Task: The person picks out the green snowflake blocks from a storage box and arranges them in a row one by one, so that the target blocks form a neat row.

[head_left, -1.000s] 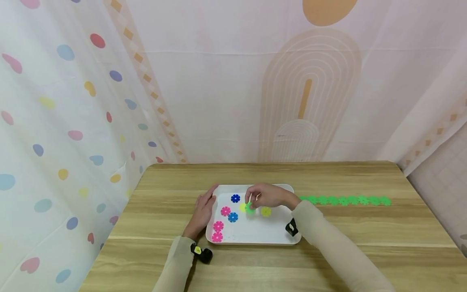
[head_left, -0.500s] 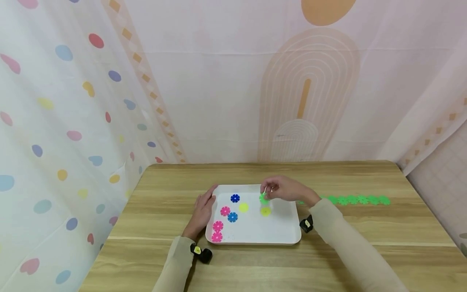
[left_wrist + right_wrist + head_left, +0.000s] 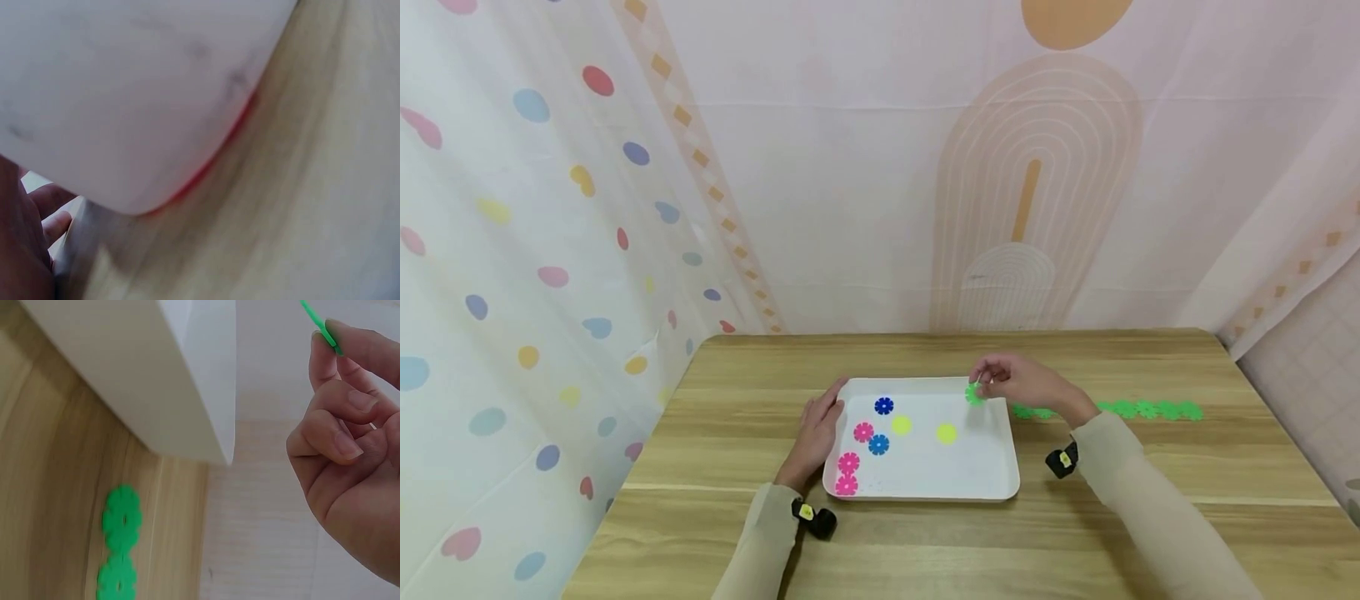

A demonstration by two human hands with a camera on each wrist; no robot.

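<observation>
Right hand (image 3: 1026,383) pinches green snowflake disc (image 3: 974,394) (thin, notched).

Head view bright, evenly lit, diffuse; soft shadows only, faint one under the white tray (image 3: 1000,487). Mild wide-angle bending at frame edges. Left wrist view badly blurred, tray wall and wooden table (image 3: 325,187) smeared. Right wrist view sharper on fingers (image 3: 350,406); green pieces (image 3: 122,519) soft.
</observation>
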